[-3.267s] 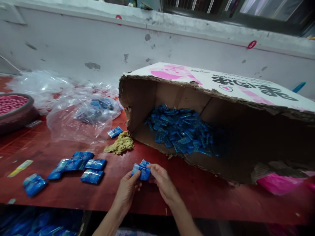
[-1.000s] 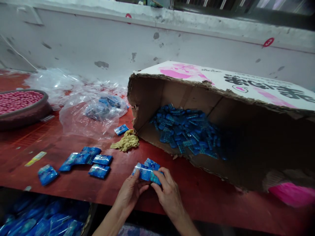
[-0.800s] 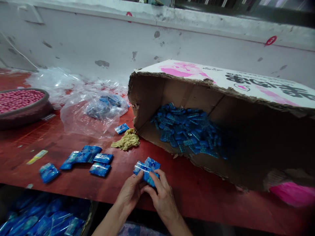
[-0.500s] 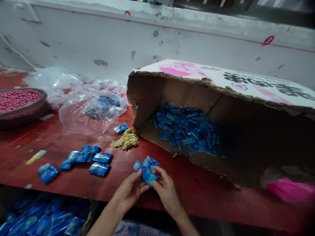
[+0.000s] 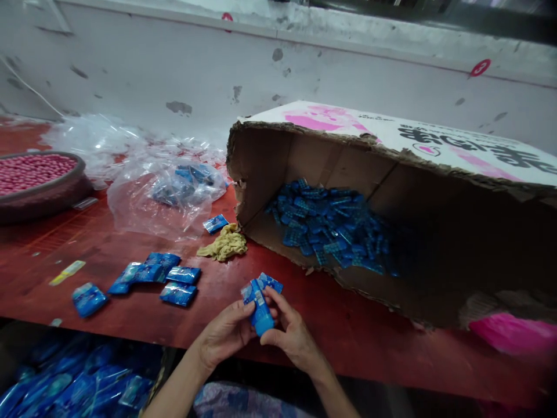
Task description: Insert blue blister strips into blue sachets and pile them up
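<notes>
Near the table's front edge, my left hand (image 5: pixel 230 332) and my right hand (image 5: pixel 293 337) are closed together on a small blue container (image 5: pixel 261 316) with a rounded end and a pale label. A flat blue packet (image 5: pixel 270 283) shows just behind it, between the fingers; which hand grips that packet is hard to tell. Left of my hands, several blue packets (image 5: pixel 178 294) lie in a loose group on the red table (image 5: pixel 331 325). A crumpled yellowish cloth (image 5: pixel 225 244) lies beyond my hands, beside another blue packet (image 5: pixel 215 223).
A torn cardboard box (image 5: pixel 256 157) lies open on the right, with many blue pieces (image 5: pixel 331 226) inside. Clear plastic bags (image 5: pixel 156 197) spread at the back left. A bowl (image 5: pixel 65 188) of pink pieces stands far left. Blue packages (image 5: pixel 87 383) fill a space below the table edge.
The blue container between my hands has turned more upright, its rounded end now towards me and its label showing. My fingers have shifted slightly around it. The view has moved a little.
</notes>
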The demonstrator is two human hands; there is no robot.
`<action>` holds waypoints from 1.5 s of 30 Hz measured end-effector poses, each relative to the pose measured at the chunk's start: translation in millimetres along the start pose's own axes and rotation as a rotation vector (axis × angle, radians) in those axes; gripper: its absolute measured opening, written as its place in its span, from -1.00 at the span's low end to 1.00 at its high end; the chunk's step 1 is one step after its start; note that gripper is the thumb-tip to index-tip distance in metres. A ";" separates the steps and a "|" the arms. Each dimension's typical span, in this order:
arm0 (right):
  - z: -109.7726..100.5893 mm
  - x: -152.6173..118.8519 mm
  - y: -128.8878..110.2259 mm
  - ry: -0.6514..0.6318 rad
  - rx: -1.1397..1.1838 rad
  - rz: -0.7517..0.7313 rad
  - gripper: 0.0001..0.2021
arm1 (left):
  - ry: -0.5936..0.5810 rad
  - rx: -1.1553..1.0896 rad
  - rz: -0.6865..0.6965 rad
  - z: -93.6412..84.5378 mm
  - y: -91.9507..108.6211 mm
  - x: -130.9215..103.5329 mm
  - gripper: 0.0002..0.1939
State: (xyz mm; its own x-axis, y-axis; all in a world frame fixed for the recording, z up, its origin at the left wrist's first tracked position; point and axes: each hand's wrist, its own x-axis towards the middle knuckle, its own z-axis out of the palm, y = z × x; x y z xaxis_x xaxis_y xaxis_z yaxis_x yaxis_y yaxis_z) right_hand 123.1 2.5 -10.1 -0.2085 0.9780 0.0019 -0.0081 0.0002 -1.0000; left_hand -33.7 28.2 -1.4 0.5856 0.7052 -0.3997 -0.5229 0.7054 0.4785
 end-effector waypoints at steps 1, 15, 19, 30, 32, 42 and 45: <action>0.1 0.5 -0.7 -0.025 0.038 0.014 -0.29 | -0.011 -0.002 0.000 0.3 -0.8 0.2 -0.77; 14.3 -4.1 18.9 0.177 -0.208 -0.102 -0.45 | 0.291 -0.163 0.108 17.6 -33.8 5.1 -0.82; 8.1 8.0 13.6 0.138 -0.508 -0.187 -0.55 | 0.449 -0.288 0.286 8.0 -11.8 -1.7 -0.77; -7.0 38.9 28.3 0.295 -1.230 0.020 -0.86 | 0.541 -0.321 0.412 -26.1 24.2 -22.4 -0.69; -5.9 37.8 28.4 0.321 -1.235 -0.006 -0.84 | 0.567 -0.156 0.344 -19.0 6.6 -11.0 -0.81; -0.5 16.6 3.3 0.329 -0.678 -0.158 -0.75 | 0.504 0.293 0.334 -6.2 -26.5 31.7 -0.74; -2.0 22.7 9.2 0.313 -0.206 0.076 -0.62 | 0.464 0.257 0.324 -6.9 -26.7 32.0 -0.76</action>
State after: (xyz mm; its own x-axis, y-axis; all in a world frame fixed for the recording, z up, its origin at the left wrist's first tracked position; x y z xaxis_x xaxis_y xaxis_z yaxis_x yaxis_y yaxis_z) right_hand 120.3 25.2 -19.2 0.1083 0.9932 -0.0428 0.1992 -0.0639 -0.9779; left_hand -5.2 32.4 -32.4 0.0616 0.8787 -0.4733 -0.4292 0.4515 0.7823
